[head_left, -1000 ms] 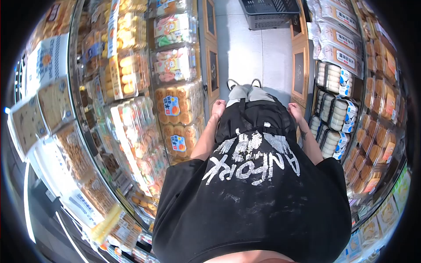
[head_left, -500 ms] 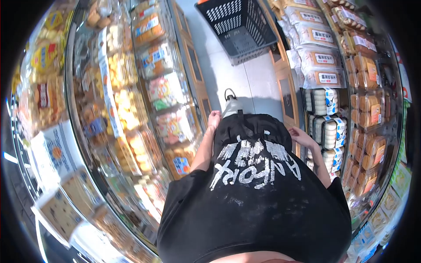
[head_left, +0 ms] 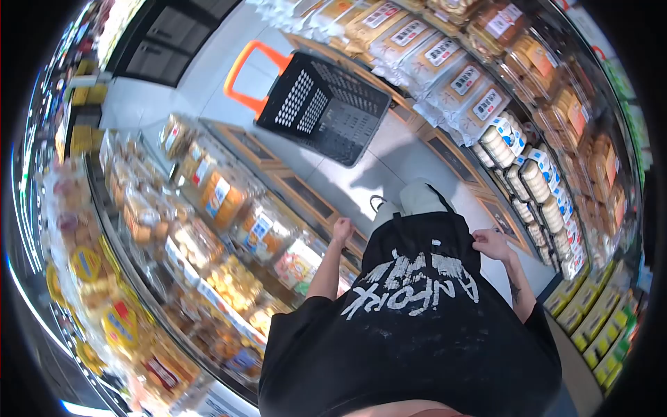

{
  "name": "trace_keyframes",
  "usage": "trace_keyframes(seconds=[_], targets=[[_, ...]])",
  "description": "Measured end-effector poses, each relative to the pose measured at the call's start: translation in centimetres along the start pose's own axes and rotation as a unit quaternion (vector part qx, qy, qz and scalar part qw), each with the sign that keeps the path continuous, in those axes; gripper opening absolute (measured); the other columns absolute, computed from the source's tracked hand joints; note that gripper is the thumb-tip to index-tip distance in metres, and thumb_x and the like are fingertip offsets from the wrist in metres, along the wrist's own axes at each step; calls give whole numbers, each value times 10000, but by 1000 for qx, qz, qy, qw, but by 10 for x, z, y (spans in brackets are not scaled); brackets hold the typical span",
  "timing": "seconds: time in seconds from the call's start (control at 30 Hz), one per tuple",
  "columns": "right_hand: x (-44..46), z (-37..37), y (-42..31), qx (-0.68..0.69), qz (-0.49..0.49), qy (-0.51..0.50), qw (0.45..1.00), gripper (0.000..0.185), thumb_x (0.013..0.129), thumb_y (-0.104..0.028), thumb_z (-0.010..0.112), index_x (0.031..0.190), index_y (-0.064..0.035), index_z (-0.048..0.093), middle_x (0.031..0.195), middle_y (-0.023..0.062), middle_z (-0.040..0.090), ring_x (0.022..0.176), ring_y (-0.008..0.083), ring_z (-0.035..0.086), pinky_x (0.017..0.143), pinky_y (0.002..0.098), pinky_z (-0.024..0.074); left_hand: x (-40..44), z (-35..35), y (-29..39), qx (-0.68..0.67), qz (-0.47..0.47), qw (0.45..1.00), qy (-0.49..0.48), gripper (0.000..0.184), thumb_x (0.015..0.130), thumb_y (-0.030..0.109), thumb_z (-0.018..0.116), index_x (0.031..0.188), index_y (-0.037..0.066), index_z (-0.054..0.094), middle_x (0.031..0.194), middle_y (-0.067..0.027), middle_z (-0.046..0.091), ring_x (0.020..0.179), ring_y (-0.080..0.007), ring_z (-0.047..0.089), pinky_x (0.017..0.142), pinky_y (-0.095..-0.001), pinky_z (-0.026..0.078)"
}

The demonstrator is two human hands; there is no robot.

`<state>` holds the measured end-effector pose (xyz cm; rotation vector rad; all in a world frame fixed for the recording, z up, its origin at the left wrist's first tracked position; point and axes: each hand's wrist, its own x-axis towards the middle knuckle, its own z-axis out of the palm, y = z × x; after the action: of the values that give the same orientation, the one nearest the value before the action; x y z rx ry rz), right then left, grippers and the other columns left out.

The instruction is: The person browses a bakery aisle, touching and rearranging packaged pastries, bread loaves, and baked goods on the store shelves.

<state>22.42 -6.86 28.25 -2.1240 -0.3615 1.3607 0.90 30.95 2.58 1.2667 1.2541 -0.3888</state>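
Note:
My left hand (head_left: 342, 230) is closed in a loose fist beside the low wooden shelf front on the left, with nothing visible in it. My right hand (head_left: 491, 244) hangs next to the hem of my black T-shirt (head_left: 410, 340), its fingers loosely bent and somewhat apart. No item shows in it; I cannot tell whether its fingertips brush the cloth. Ahead on the floor stands a black shopping basket (head_left: 326, 108) with an orange handle (head_left: 253, 69), and no goods show inside. Neither hand touches it. My light-coloured trouser legs (head_left: 417, 201) show below the shirt.
Packaged breads (head_left: 222, 198) fill the slanted shelves on my left. Bagged goods (head_left: 441, 55) and boxed white buns (head_left: 538, 181) line the right side. Wooden shelf fronts (head_left: 306, 201) border the tiled aisle (head_left: 382, 156). A dark cabinet (head_left: 167, 42) stands farther ahead.
The view has turned, so the aisle now slants to the upper left. The basket sits lower and farther left, its orange handle now showing. Both hands appear lower in the picture.

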Motion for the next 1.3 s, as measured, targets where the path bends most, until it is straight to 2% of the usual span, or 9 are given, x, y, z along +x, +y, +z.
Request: trace_keyframes(seconds=[0.2,0.3,0.63,0.77,0.83,0.9,0.97,1.2,1.3], targets=[[-52,-10,-39,132,71,-24,988,71,656,-52,528,700,4,524,562,-17,420,546,53,385,485,235,332,59,11,45,47,36,997,-45,204,812,181,469,906,5,513,697,-77,550,585,-133,540,486,-259,437],[-47,-35,-67,86,47,-74,992,51,656,-39,515,691,-2,516,570,-26,425,554,46,390,479,229,329,66,33,85,25,15,998,-63,201,813,187,472,901,10,510,710,-81,553,608,-134,549,497,-252,441],[92,-115,-46,315,-93,-137,935,245,591,-20,541,544,-82,309,527,-76,302,502,18,281,436,219,216,89,77,214,143,51,983,-108,255,811,231,495,956,25,532,766,-82,591,584,-130,580,470,-222,440],[123,-148,-43,388,-154,-199,887,198,624,-52,606,654,-78,413,517,-54,363,457,33,363,419,215,281,97,92,268,178,76,976,-105,231,810,204,488,915,8,550,735,-68,582,542,-98,546,442,-216,426],[174,-130,-27,632,-214,-111,736,169,719,-106,589,828,-50,472,588,-26,473,495,58,448,449,191,345,91,105,295,173,74,976,-107,215,815,189,482,918,7,536,713,-60,566,532,-96,528,459,-207,423],[268,-98,-14,830,-235,-131,488,148,790,-142,541,889,-43,491,674,-3,525,567,69,497,516,179,400,95,119,315,179,92,972,-122,202,819,180,483,917,8,526,705,-56,558,548,-101,532,471,-207,425],[285,-98,-18,735,-57,35,675,155,819,-162,502,928,-51,498,718,-1,529,599,66,498,555,189,425,89,136,336,141,102,977,-124,182,827,179,485,906,17,516,717,-50,548,575,-110,534,491,-214,433],[307,-130,-39,747,-9,115,655,227,804,-155,510,1018,-82,484,778,22,546,647,92,506,597,230,440,87,178,402,3,67,983,-172,310,849,218,465,1095,38,413,912,-97,540,712,-162,550,639,-290,473],[319,-152,-76,697,-3,133,704,377,795,-151,500,1151,-85,396,844,47,549,674,128,533,625,246,457,107,191,419,-62,60,980,-179,354,857,232,453,1142,34,381,1011,-125,502,797,-185,536,701,-311,465]])
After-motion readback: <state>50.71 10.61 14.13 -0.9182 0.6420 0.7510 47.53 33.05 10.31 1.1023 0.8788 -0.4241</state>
